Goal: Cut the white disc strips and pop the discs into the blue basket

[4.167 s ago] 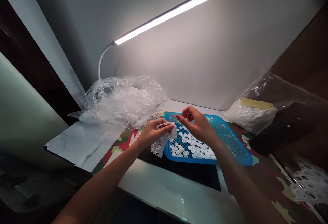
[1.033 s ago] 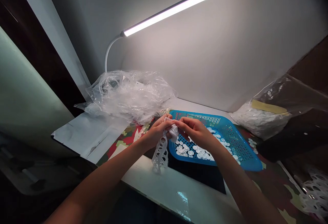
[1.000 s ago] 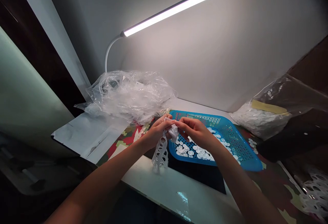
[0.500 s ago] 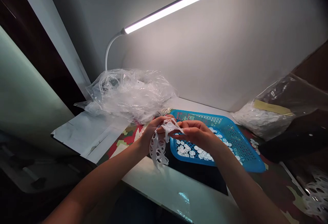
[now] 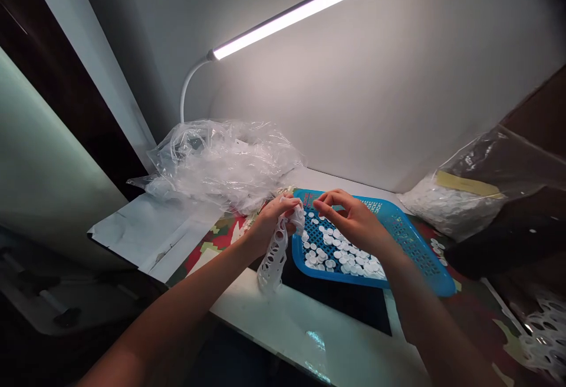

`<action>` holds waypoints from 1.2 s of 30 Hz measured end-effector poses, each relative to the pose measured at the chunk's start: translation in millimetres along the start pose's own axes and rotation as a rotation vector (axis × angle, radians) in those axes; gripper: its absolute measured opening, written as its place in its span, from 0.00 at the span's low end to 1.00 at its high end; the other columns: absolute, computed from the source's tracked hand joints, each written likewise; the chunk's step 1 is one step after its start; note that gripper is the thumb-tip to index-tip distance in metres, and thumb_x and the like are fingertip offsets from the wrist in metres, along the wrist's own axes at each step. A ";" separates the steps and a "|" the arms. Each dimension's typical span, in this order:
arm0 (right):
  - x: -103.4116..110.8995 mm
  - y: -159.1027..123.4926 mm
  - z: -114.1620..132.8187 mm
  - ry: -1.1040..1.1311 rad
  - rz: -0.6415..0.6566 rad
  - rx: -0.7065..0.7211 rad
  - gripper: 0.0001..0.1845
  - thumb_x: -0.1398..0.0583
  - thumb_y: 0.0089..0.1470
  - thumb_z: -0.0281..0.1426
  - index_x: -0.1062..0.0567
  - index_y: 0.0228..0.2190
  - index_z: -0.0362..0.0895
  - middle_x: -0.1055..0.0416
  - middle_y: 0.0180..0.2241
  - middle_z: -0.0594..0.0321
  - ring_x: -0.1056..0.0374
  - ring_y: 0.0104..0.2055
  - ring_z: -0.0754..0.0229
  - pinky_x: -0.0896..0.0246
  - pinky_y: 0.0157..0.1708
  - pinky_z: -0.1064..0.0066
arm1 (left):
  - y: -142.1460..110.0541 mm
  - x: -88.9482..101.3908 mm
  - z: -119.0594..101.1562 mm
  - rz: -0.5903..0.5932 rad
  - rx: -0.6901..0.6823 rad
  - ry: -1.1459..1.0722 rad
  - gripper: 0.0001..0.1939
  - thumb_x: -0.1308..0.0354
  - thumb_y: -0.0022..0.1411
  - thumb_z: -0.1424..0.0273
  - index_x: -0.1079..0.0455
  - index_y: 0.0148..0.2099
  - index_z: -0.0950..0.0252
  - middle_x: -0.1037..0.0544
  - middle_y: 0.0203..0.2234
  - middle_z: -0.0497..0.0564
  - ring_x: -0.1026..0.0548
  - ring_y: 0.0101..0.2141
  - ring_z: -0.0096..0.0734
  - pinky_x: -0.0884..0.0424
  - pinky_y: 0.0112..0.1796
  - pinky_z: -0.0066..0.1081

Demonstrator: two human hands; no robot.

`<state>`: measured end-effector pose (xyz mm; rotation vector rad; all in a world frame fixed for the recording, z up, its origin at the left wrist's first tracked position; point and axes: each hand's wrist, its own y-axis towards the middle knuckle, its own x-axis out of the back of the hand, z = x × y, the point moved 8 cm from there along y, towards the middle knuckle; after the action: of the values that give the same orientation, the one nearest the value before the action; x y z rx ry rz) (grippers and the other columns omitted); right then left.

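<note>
My left hand (image 5: 275, 220) is closed around a soft white sheet with round holes (image 5: 275, 254). Part of the sheet bunches up at the fingertips, and a long strip of it hangs down over the table's front edge. Just to the right, my right hand (image 5: 349, 217) is above a blue plastic basket (image 5: 418, 245), apart from the sheet. Its thumb and index finger are drawn together in a pinch; whether something small lies between them cannot be seen. Many small white discs (image 5: 349, 257) lie loose across the basket's bottom, partly hidden by my right hand and forearm.
Behind my left hand lies a large clear plastic bag (image 5: 225, 160) of white material. Another clear bag (image 5: 455, 204) with white pieces sits at the right. More holed white scraps (image 5: 548, 334) are at the lower right. A lit lamp (image 5: 313, 12) spans overhead.
My right hand has come away from the white sheet, moving up and right over the basket. The sheet, stretched between both hands before, now hangs from my left hand alone.
</note>
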<state>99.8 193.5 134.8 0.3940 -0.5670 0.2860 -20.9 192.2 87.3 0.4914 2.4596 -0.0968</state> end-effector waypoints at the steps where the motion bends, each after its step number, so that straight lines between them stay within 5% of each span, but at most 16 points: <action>1: -1.8 -1.2 2.8 -0.023 -0.001 0.005 0.20 0.44 0.55 0.47 0.33 0.22 0.44 0.33 0.29 0.62 0.37 0.30 0.63 0.40 0.28 0.71 | -0.1 -0.2 0.8 0.006 0.001 0.002 0.10 0.39 0.53 0.70 0.40 0.29 0.66 0.41 0.19 0.41 0.45 0.16 0.16 0.53 0.17 0.20; 8: -30.1 -7.8 15.2 0.066 0.142 0.028 0.20 0.43 0.56 0.43 0.34 0.20 0.43 0.42 0.19 0.70 0.47 0.21 0.69 0.52 0.19 0.75 | -3.2 -8.0 6.4 0.097 0.049 -0.058 0.12 0.40 0.50 0.75 0.43 0.27 0.65 0.41 0.18 0.40 0.46 0.16 0.15 0.52 0.17 0.19; 13: -39.1 -11.7 20.0 0.327 0.297 -0.011 0.16 0.45 0.58 0.40 0.31 0.26 0.43 0.38 0.23 0.67 0.42 0.22 0.70 0.44 0.18 0.77 | -6.0 -6.3 9.5 0.144 0.132 -0.151 0.08 0.43 0.54 0.72 0.42 0.28 0.66 0.43 0.17 0.40 0.49 0.14 0.14 0.53 0.14 0.18; 17: -45.4 -16.0 28.8 0.530 0.405 -0.016 0.12 0.43 0.57 0.37 0.29 0.28 0.42 0.35 0.29 0.64 0.35 0.31 0.66 0.30 0.32 0.71 | -6.7 -2.3 9.5 0.149 0.153 -0.253 0.08 0.45 0.52 0.73 0.44 0.28 0.64 0.47 0.14 0.38 0.54 0.11 0.13 0.51 0.13 0.17; 23: -49.5 -14.6 26.4 0.715 0.389 -0.033 0.13 0.39 0.52 0.35 0.32 0.20 0.42 0.36 0.28 0.65 0.37 0.31 0.67 0.32 0.36 0.69 | -5.5 1.8 8.0 0.123 0.155 -0.362 0.07 0.47 0.49 0.74 0.45 0.28 0.63 0.52 0.11 0.35 0.59 0.09 0.13 0.53 0.11 0.17; 30: -48.6 -16.1 24.6 0.709 0.452 -0.018 0.13 0.38 0.50 0.34 0.30 0.19 0.43 0.31 0.38 0.60 0.34 0.38 0.62 0.35 0.42 0.64 | -3.7 6.0 6.3 0.071 0.164 -0.389 0.06 0.45 0.46 0.73 0.40 0.28 0.64 0.44 0.11 0.38 0.46 0.10 0.18 0.40 0.16 0.22; 33: -48.8 -21.0 35.3 0.727 0.538 0.015 0.11 0.38 0.51 0.32 0.28 0.19 0.43 0.34 0.49 0.60 0.35 0.48 0.58 0.39 0.51 0.60 | -3.2 11.7 2.2 0.041 0.128 -0.384 0.05 0.44 0.47 0.72 0.37 0.30 0.64 0.37 0.14 0.41 0.39 0.13 0.21 0.41 0.16 0.22; 36: -47.6 -24.6 43.9 0.686 0.587 0.069 0.10 0.39 0.53 0.30 0.26 0.21 0.43 0.34 0.49 0.60 0.37 0.52 0.57 0.41 0.53 0.60 | -4.0 13.2 1.0 0.049 0.110 -0.372 0.05 0.44 0.49 0.71 0.35 0.32 0.64 0.36 0.15 0.41 0.39 0.13 0.21 0.45 0.13 0.22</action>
<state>50.2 145.3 134.7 0.1649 0.0193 0.9633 -31.6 192.6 78.5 0.5288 2.0849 -0.2791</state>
